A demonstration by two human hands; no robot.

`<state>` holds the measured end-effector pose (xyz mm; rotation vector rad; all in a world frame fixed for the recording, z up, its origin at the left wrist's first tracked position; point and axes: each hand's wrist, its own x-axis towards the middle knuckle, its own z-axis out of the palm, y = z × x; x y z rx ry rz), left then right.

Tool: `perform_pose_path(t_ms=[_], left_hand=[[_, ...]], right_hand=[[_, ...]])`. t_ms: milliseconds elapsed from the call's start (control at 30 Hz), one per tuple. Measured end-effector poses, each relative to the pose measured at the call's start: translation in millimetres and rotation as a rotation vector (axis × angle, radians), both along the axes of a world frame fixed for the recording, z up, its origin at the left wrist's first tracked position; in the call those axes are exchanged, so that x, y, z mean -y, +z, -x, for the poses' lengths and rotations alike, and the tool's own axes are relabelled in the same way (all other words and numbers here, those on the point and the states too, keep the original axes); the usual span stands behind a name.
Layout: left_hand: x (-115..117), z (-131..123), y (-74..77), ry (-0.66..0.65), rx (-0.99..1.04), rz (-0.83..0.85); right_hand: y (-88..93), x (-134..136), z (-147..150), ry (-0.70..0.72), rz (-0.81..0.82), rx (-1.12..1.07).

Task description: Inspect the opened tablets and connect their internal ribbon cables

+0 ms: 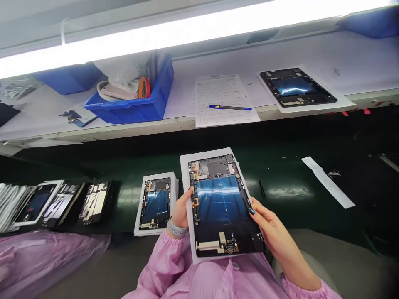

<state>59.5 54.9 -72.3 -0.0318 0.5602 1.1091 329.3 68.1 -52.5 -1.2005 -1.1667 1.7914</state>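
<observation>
Between my two hands is an opened tablet (220, 207), its inner side facing up, with a blue battery area, orange flex cables and a small circuit board at the near end. White paper sheets (187, 164) lie under it and stick out at the far and left edges. My left hand (181, 209) grips the left edge, thumb on top. On the right edge, my right hand (264, 224) is closed with its thumb on the frame. To the left, a similar opened tablet (155, 203) rests on a stack of white sheets on the dark green bench.
Several more tablet parts (95, 201) stand along the bench at left. On the shelf are a blue bin (124, 110), a printed form (218, 91) with a pen (230, 108), and another opened tablet (297, 87). Tweezers (262, 189) and a paper strip (328, 182) lie at right.
</observation>
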Motion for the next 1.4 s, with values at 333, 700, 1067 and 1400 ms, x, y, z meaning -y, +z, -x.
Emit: perform_pose_path(t_ms=[333,700,1067,1400], left_hand=[[2,6,-4.4,0.006,-0.030,0.065],[7,14,-1.0,-0.050,0.022,0.018],[8,11,3.6,-0.002,0.026,0.019],[11,10,7.1,0.060,0.036,0.017]], right_hand=[[7.7,-5,5,-0.002,0.093,0.052],[27.8,-4,12,-0.101,0.254,-0.140],[35.8,2,5,-0.008,0.400,-0.108],[47.0,13,-2,0.023,0.251,0.144]])
